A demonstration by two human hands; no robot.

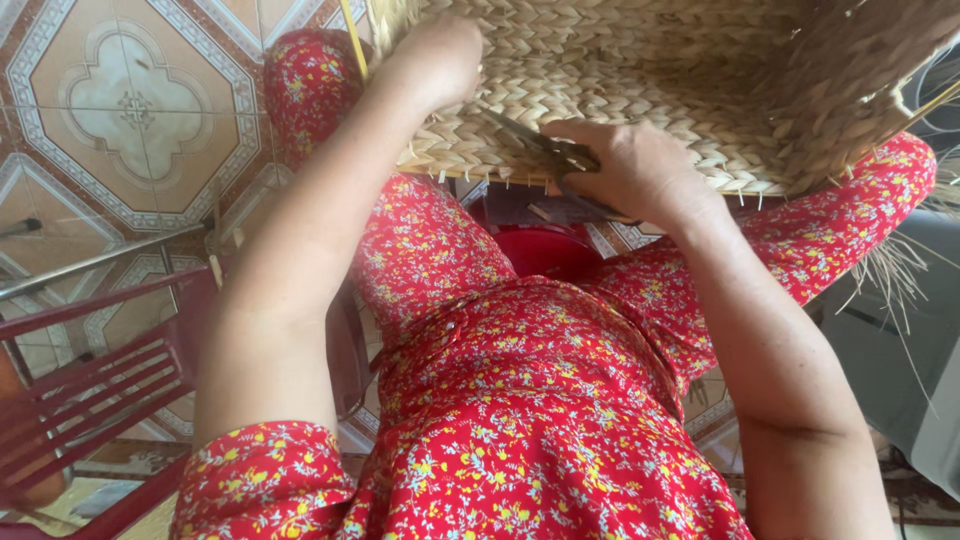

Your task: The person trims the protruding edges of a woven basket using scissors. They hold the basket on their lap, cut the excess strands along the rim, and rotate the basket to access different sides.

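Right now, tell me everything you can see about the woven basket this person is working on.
The woven basket is a large piece of pale tan plaited straw or grass, in herringbone-like rows. It rests across the person's lap, over the knees. Short fibre ends stick out along its lower edge, and loose strands trail at its right side. The left hand presses on its surface, while the right hand holds dark scissors against the weave. Its full shape runs out of view.

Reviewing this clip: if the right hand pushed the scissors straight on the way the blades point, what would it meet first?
The right hand holds scissors with blades aimed up-left, flat along the woven basket. The tips would probably meet the basket's braided weave first, then the left hand beyond; depth is unclear.
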